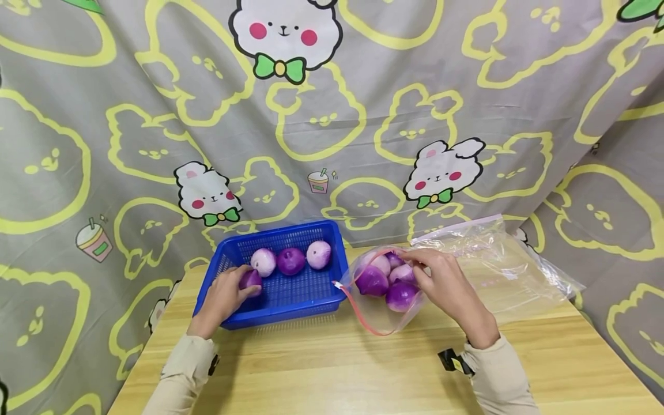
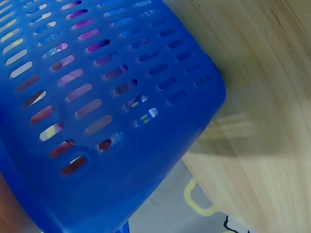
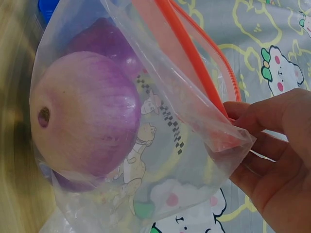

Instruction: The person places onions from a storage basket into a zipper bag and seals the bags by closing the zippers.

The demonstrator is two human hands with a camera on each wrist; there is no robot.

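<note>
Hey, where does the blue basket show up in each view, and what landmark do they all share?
Head: the blue basket sits left of centre, below the middle.
Left wrist: the blue basket fills most of the left side, close up.
Right wrist: only a small piece, near the top left corner.
Shared landmark: the wooden table.

Slotted blue basket [image 2: 114,103] on wood-grain tabletop [image 2: 272,97]

A pale wood-grain table [image 1: 332,369] before you.
On it you have a blue basket [image 1: 287,311] at left, a red-edged clear bag [image 1: 381,320] just beside it, and a pink-edged clear bag [image 1: 503,276] spread at right; whether the bags touch is hard to tell.
</note>
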